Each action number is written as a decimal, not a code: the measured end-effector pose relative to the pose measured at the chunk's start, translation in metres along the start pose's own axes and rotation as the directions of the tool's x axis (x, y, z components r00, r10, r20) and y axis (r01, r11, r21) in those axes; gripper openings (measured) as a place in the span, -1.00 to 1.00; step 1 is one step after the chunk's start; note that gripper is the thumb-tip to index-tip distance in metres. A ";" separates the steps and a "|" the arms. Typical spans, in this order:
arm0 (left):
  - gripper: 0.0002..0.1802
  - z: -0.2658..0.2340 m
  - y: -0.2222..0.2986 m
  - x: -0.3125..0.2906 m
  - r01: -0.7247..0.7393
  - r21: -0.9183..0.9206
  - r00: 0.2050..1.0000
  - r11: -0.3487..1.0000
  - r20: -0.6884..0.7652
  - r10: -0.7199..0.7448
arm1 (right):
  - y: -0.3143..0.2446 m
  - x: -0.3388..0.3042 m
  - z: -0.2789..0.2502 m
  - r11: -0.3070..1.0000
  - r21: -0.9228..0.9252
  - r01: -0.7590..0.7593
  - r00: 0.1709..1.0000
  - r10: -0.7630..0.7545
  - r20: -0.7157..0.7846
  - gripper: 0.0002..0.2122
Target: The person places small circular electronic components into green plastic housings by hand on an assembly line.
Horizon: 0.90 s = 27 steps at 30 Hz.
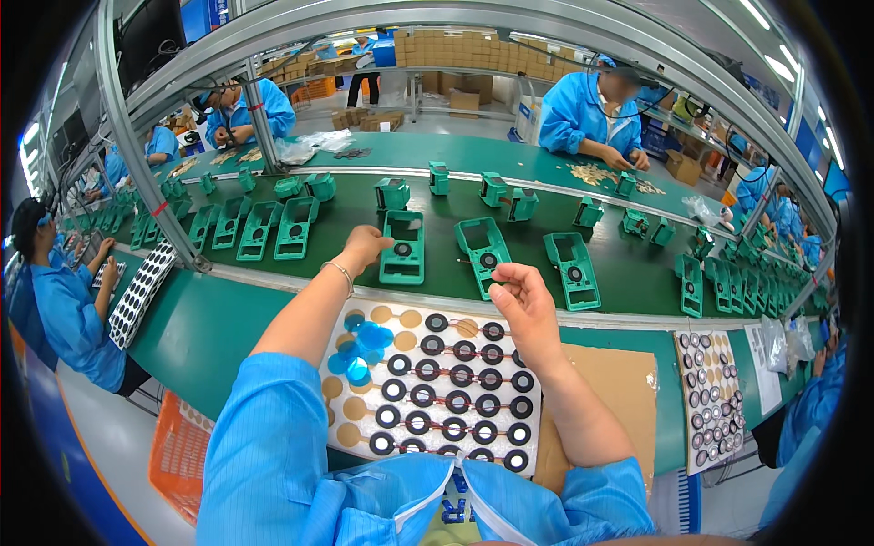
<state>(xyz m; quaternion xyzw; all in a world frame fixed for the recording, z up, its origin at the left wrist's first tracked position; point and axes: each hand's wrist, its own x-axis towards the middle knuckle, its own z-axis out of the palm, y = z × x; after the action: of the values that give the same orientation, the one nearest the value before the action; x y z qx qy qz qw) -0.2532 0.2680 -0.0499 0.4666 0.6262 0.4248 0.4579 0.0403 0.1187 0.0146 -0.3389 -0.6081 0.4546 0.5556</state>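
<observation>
Beyond the tray [372, 401], green housings [401, 270] crowd left hand [366, 247] and right hand [530, 309], grip unclear.

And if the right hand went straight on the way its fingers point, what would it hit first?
Probably the green housing holding a round black part, just past the right hand's fingertips; the gap is hard to judge.
</observation>
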 end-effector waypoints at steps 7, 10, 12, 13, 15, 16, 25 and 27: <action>-0.78 0.075 0.042 -0.124 -0.834 0.420 0.538 0.359 0.471 0.699 | -0.005 -0.002 -0.012 0.995 -0.049 0.089 0.994 -0.092 -0.065 -0.73; -0.79 0.099 0.031 -0.166 -0.844 0.534 0.418 0.037 0.614 0.670 | -0.009 -0.003 -0.005 0.987 -0.128 0.096 0.995 -0.094 0.021 -0.78; -0.83 0.110 0.025 -0.168 -0.796 0.600 0.396 -0.079 0.614 0.683 | -0.008 -0.005 -0.003 0.974 -0.192 0.119 0.993 -0.120 0.010 -0.79; -0.83 0.112 0.024 -0.168 -0.762 0.632 0.389 -0.144 0.624 0.678 | -0.008 -0.005 -0.001 0.973 -0.193 0.129 0.992 -0.128 0.016 -0.79; -0.83 0.109 0.026 -0.170 -0.754 0.634 0.393 -0.170 0.644 0.656 | -0.009 -0.007 -0.001 0.955 -0.246 0.164 0.987 -0.159 0.037 -0.79; -0.82 0.109 0.028 -0.172 -0.751 0.631 0.400 -0.192 0.668 0.628 | -0.010 -0.007 -0.001 0.948 -0.263 0.179 0.984 -0.173 0.043 -0.79; -0.93 0.077 0.041 -0.180 -0.726 0.552 0.623 0.411 0.276 0.731 | 0.010 -0.001 -0.002 1.000 -0.017 -0.011 0.999 0.012 0.051 -0.79; -0.93 0.065 0.047 -0.192 -0.488 -0.289 0.816 0.823 0.183 0.548 | 0.013 -0.002 0.002 0.875 0.277 -0.398 0.911 0.341 0.233 -0.76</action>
<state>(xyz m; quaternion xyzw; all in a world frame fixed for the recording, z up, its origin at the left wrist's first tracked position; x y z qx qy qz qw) -0.1530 0.0971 0.0148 0.6153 0.3563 0.5388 0.4519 0.0374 0.1210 0.0014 -0.3132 -0.4972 0.6729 0.4494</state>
